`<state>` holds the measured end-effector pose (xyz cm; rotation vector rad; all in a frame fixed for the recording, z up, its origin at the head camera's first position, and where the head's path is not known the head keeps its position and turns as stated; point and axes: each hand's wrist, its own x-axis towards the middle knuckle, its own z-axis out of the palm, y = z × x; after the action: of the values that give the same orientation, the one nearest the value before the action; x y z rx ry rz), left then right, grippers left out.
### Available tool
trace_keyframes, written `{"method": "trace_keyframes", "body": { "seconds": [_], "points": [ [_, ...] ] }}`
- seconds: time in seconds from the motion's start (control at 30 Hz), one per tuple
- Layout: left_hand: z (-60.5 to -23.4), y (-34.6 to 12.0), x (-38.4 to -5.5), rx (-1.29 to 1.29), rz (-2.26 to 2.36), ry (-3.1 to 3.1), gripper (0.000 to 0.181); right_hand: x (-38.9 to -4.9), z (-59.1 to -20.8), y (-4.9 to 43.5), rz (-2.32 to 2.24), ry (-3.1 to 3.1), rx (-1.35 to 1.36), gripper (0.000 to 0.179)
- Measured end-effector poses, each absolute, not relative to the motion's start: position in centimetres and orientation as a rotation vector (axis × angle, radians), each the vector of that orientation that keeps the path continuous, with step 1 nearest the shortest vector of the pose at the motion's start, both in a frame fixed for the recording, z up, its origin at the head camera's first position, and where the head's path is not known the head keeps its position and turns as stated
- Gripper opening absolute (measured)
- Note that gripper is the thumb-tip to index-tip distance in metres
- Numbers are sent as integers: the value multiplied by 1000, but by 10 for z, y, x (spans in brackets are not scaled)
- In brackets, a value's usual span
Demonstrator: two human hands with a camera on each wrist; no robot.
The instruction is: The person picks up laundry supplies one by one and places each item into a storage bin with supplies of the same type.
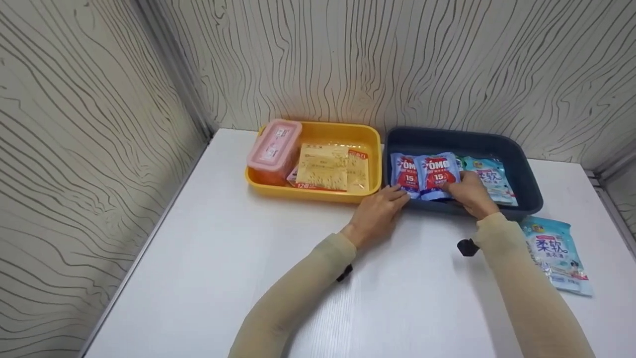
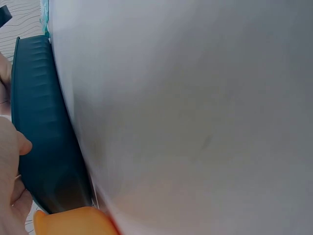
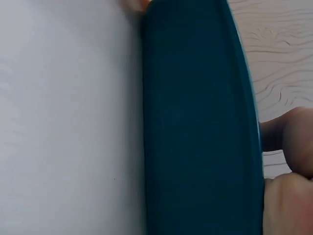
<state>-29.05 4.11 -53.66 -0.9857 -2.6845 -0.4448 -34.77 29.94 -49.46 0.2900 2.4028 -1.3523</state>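
Observation:
Two purple-and-red OMO detergent pouches lean side by side in the dark blue bin (image 1: 530,186). My right hand (image 1: 472,194) holds the right-hand OMO pouch (image 1: 436,171) by its right edge, the thumb on its front. At the bin's near left corner, my left hand (image 1: 378,211) reaches over the rim and touches the lower edge of the left-hand OMO pouch (image 1: 405,169); whether it pinches that pouch cannot be told. Light-blue laundry liquid pouches (image 1: 494,181) lie at the right inside the bin. Both wrist views show mainly the bin's outer wall (image 3: 195,117), hiding the pouches.
Left of the dark bin stands a yellow bin (image 1: 343,130) with yellow paper-towel-like packs (image 1: 323,166) and a pink-lidded box (image 1: 276,144). More light-blue pouches (image 1: 556,253) lie on the white table (image 1: 208,258) beside my right forearm. A patterned wall rises behind.

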Motion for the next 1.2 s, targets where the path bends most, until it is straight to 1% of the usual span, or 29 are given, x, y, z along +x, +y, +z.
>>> {"method": "trace_keyframes", "body": {
  "seconds": [0.23, 0.5, 0.63, 0.73, 0.93, 1.0, 1.2],
  "points": [
    [-536, 41, -290, -982, -444, -2683, 40, -344, -494, 288, -1090, 2572, 307, 72],
    [-536, 41, -290, -979, -468, -2683, 40, -339, -492, 286, -857, 2679, 290, 69],
    [-536, 41, -290, -979, -463, -2676, 40, -335, -492, 289, -773, 2735, 255, 72],
    [-536, 40, -289, -979, -467, -2678, 40, -333, -490, 294, -756, 2735, 220, 76],
    [-535, 40, -289, -973, -475, -2688, 40, -330, -486, 305, -766, 2744, 165, 78],
    [-535, 40, -289, -966, -476, -2693, 40, -328, -485, 308, -790, 2781, 121, 76],
    [-536, 41, -289, -970, -489, -2687, 40, -313, -483, 322, -886, 2951, -43, 65]
  ]
}}
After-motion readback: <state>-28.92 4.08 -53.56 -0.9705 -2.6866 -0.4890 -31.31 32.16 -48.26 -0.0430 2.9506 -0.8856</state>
